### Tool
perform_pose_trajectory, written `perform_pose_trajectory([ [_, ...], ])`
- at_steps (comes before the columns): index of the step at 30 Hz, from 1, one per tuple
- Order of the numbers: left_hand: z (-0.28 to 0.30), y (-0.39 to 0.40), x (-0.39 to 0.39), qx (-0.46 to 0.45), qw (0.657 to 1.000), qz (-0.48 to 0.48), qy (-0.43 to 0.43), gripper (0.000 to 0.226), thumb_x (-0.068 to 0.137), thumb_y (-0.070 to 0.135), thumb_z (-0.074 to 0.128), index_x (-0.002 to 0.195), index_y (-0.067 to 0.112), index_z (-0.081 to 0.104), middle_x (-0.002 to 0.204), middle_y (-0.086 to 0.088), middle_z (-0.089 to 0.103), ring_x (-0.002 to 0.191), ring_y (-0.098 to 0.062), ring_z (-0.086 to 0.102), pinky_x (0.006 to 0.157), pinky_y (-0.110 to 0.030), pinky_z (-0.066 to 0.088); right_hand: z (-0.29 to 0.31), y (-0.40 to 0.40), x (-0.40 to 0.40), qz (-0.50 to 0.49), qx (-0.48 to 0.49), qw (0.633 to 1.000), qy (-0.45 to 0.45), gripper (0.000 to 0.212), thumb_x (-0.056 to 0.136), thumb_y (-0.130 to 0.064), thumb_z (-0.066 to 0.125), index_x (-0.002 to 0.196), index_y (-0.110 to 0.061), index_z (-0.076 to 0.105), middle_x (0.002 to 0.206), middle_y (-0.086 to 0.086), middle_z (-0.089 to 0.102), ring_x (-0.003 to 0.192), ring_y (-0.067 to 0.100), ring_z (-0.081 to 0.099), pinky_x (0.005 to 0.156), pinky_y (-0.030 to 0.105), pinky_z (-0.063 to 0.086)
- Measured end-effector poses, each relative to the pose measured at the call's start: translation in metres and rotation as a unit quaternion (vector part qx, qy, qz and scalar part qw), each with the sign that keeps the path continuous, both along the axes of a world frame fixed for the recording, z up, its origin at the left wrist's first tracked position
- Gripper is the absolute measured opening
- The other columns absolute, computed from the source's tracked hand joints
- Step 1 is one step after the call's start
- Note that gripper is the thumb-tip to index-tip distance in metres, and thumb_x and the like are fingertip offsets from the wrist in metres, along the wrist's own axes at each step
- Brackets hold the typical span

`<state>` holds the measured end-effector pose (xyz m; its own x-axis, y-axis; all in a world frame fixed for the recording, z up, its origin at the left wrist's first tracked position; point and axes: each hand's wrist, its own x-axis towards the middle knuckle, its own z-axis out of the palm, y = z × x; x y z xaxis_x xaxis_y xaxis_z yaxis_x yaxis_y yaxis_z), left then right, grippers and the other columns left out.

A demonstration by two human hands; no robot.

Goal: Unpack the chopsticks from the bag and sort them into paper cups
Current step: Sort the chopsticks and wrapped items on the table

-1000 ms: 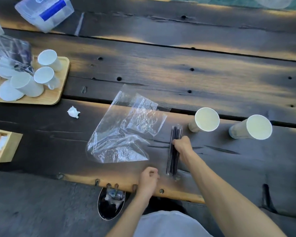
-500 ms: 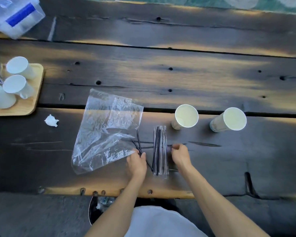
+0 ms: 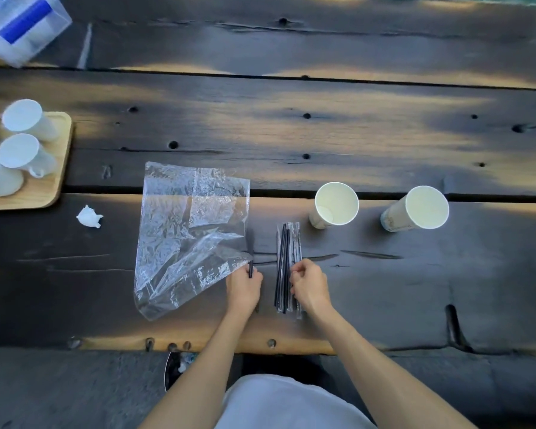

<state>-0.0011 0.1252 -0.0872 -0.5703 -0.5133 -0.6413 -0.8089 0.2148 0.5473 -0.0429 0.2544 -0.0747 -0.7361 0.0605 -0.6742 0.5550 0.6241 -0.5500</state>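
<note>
A bundle of black chopsticks in clear sleeves (image 3: 287, 261) lies on the dark wooden table (image 3: 291, 134), pointing away from me. My right hand (image 3: 308, 286) is curled over the bundle's near end, fingers pinching it. My left hand (image 3: 245, 286) grips a loose black chopstick (image 3: 250, 255), which stands blurred beside the crumpled clear plastic bag (image 3: 186, 233). Two paper cups stand beyond the bundle: one (image 3: 334, 205) just to its right, another (image 3: 418, 209) farther right. Both look empty.
A wooden tray (image 3: 56, 168) with several white cups sits at the left edge. A crumpled white scrap (image 3: 89, 216) lies near it. A clear plastic box with a blue label (image 3: 22, 26) is at the far left corner. The table's front edge (image 3: 260, 345) runs below my hands.
My left hand has lifted a loose chopstick up beside the bag. My right hand has shifted from the bundle's right side onto its near end. The camera view has shifted slightly.
</note>
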Motion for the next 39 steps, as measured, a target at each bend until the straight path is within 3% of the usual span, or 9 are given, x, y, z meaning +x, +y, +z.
perform_pose_trajectory([
  [3, 0.002, -0.001, 0.008, 0.065, 0.997, 0.031, 0.021, 0.026, 0.096, 0.019, 0.045, 0.07, 0.02, 0.045, 0.066, -0.011, 0.06, 0.059, -0.022, 0.056, 0.06, -0.031, 0.044, 0.0, -0.004, 0.003, 0.019, 0.038, 0.999, 0.005, 0.013, 0.09, -0.012, 0.047, 0.081, -0.015, 0.056, 0.073, 0.004, 0.057, 0.064, 0.022, 0.052, 0.047, 0.023, 0.041],
  [7, 0.002, 0.004, 0.01, 0.031, 0.998, 0.001, 0.054, 0.031, 0.096, 0.021, 0.051, 0.066, 0.017, 0.043, 0.06, -0.001, 0.047, 0.056, -0.018, 0.043, 0.053, -0.027, 0.035, -0.002, -0.005, 0.004, 0.143, 0.097, 0.983, 0.065, 0.014, 0.096, -0.023, 0.05, 0.096, -0.009, 0.051, 0.093, 0.013, 0.062, 0.086, 0.037, 0.06, 0.073, 0.039, 0.05],
  [10, 0.0, 0.012, 0.002, -0.002, 0.999, -0.03, 0.043, 0.018, 0.09, 0.015, 0.06, 0.074, 0.013, 0.052, 0.063, 0.002, 0.052, 0.062, -0.019, 0.049, 0.054, -0.028, 0.034, -0.006, -0.009, 0.0, 0.188, 0.128, 0.972, 0.057, 0.023, 0.097, -0.028, 0.054, 0.103, -0.005, 0.051, 0.103, 0.019, 0.063, 0.096, 0.043, 0.062, 0.078, 0.044, 0.051],
  [15, -0.005, 0.028, -0.01, -0.049, 0.997, -0.057, 0.002, 0.024, 0.085, 0.019, 0.07, 0.076, 0.014, 0.049, 0.081, -0.003, 0.058, 0.076, -0.026, 0.057, 0.065, -0.031, 0.042, -0.009, -0.013, -0.006, 0.178, 0.133, 0.974, 0.04, 0.019, 0.095, -0.023, 0.054, 0.102, -0.004, 0.053, 0.107, 0.021, 0.064, 0.101, 0.044, 0.062, 0.08, 0.045, 0.052],
  [21, -0.007, 0.033, -0.012, -0.066, 0.995, -0.054, -0.047, 0.015, 0.087, 0.02, 0.058, 0.073, 0.017, 0.052, 0.096, -0.008, 0.063, 0.081, -0.029, 0.059, 0.064, -0.033, 0.044, -0.008, -0.011, -0.009, 0.151, 0.104, 0.983, 0.008, 0.019, 0.092, -0.022, 0.053, 0.098, -0.005, 0.055, 0.108, 0.02, 0.062, 0.099, 0.042, 0.06, 0.08, 0.044, 0.051],
  [25, -0.005, 0.031, -0.01, -0.051, 0.996, -0.048, -0.062, 0.01, 0.084, 0.02, 0.057, 0.075, 0.017, 0.055, 0.095, -0.009, 0.062, 0.085, -0.032, 0.059, 0.067, -0.032, 0.042, -0.006, -0.011, -0.01, 0.134, 0.091, 0.987, -0.004, 0.015, 0.086, -0.021, 0.051, 0.09, -0.007, 0.053, 0.104, 0.02, 0.062, 0.095, 0.041, 0.06, 0.077, 0.042, 0.049],
  [30, -0.004, 0.024, -0.008, -0.032, 0.997, -0.039, -0.055, 0.019, 0.086, 0.009, 0.052, 0.067, 0.012, 0.049, 0.084, -0.011, 0.061, 0.073, -0.024, 0.05, 0.061, -0.028, 0.035, -0.002, -0.006, -0.011, 0.077, 0.052, 0.996, 0.001, 0.011, 0.082, -0.021, 0.049, 0.078, -0.014, 0.044, 0.08, 0.006, 0.057, 0.066, 0.025, 0.05, 0.057, 0.034, 0.039],
  [33, -0.005, 0.017, -0.002, -0.04, 0.998, -0.015, -0.048, 0.019, 0.088, 0.007, 0.052, 0.068, 0.009, 0.051, 0.078, -0.009, 0.059, 0.074, -0.023, 0.049, 0.057, -0.029, 0.032, -0.004, 0.003, -0.01, 0.062, 0.044, 0.997, 0.015, 0.009, 0.086, -0.02, 0.049, 0.089, -0.011, 0.048, 0.084, 0.006, 0.058, 0.072, 0.027, 0.052, 0.063, 0.035, 0.039],
  [39, -0.002, 0.017, -0.004, -0.066, 0.997, 0.022, -0.038, 0.035, 0.092, 0.011, 0.057, 0.061, 0.018, 0.044, 0.067, 0.003, 0.051, 0.059, -0.004, 0.039, 0.045, -0.021, 0.027, -0.008, 0.005, -0.007, 0.106, 0.053, 0.993, 0.03, 0.018, 0.093, -0.025, 0.051, 0.085, -0.009, 0.05, 0.081, 0.01, 0.061, 0.074, 0.033, 0.056, 0.063, 0.036, 0.043],
])
